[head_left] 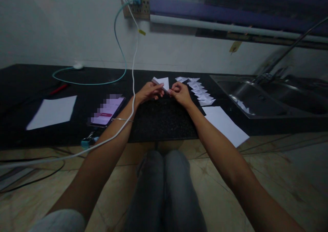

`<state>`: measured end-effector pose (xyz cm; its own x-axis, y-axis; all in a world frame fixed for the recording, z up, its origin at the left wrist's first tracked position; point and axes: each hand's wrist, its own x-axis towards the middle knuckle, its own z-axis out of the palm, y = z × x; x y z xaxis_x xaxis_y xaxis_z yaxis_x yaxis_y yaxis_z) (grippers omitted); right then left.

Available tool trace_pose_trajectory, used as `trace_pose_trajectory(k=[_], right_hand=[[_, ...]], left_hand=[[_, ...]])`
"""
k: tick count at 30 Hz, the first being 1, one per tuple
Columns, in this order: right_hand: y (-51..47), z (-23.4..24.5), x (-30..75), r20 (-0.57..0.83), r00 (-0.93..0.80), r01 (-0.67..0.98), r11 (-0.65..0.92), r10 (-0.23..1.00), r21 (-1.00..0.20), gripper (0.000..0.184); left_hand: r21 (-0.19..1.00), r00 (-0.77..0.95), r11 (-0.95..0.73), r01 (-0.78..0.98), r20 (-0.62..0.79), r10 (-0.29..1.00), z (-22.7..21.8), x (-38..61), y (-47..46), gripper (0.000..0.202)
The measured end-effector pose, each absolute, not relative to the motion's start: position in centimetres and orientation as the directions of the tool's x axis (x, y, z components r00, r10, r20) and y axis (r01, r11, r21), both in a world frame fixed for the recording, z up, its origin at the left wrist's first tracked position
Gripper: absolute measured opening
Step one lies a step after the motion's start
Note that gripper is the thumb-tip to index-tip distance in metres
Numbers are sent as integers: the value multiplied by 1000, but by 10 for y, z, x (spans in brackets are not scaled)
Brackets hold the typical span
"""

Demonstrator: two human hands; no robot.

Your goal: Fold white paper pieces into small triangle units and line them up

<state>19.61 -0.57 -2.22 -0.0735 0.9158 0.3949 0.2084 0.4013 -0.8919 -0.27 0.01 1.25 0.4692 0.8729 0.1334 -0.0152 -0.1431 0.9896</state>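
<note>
Grey-trousered knees sit at 6 o'clock; the left hand and right hand both pinch a folded white paper over the black counter, steel sink at 3 o'clock.

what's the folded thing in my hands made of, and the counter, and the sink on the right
Folded piece, pinched by left hand and right hand: likely thin white matte paper, given its sharp creases. Counter: probably polished dark stone, speckled like granite. Sink: looks like brushed stainless steel, grey with soft reflections.
</note>
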Motion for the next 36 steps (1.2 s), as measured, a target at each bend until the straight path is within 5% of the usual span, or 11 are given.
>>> trace_pose_trajectory(k=[9, 14, 21, 26, 36], right_hand=[[-3, -20, 195, 379, -22, 40, 379, 925, -924, 44], [-11, -16, 192, 518, -1, 224, 505, 856, -834, 34], [-7, -26, 189, 565, 32, 292, 533, 824, -794, 25], [-4, -27, 190, 537, 23, 312, 504, 843, -805, 33], [-10, -19, 190, 280, -51, 25, 281, 959, -959, 30]], left_hand=[[959, 264, -280, 47, 259, 929, 12, 0, 4, 45], [950, 128, -305, 62, 296, 947, 10, 1, 8, 44], [945, 194, -317, 84, 297, 935, 12, 8, 2, 45], [918, 252, -381, 108, 345, 904, 8, 10, 4, 51], [893, 310, -426, 144, 368, 877, 2, 11, 12, 61]])
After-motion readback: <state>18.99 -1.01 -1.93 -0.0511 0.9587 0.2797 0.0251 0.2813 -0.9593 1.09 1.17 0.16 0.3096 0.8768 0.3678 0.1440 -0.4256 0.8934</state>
